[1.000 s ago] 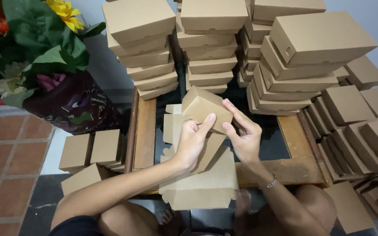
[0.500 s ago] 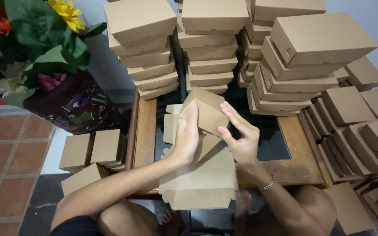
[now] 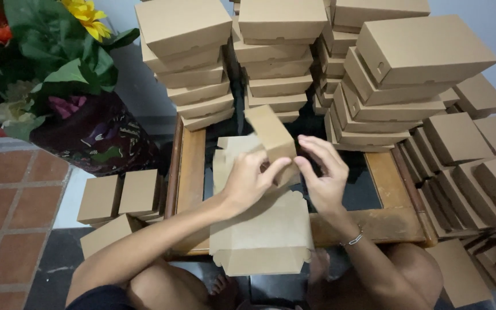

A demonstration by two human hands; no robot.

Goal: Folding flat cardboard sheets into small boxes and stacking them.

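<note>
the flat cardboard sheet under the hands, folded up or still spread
Spread. The cardboard sheet lies flat on the table, its flaps unfolded.

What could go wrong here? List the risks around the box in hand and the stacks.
1. The stacks of finished boxes stand tall and uneven just behind the small box; an elbow or a push could topple them.
2. The left hand pinches the small box at one corner while the right hand hovers open, so it might slip or crease.
3. The flat cardboard blanks overhang the table edge and may slide off.
</note>
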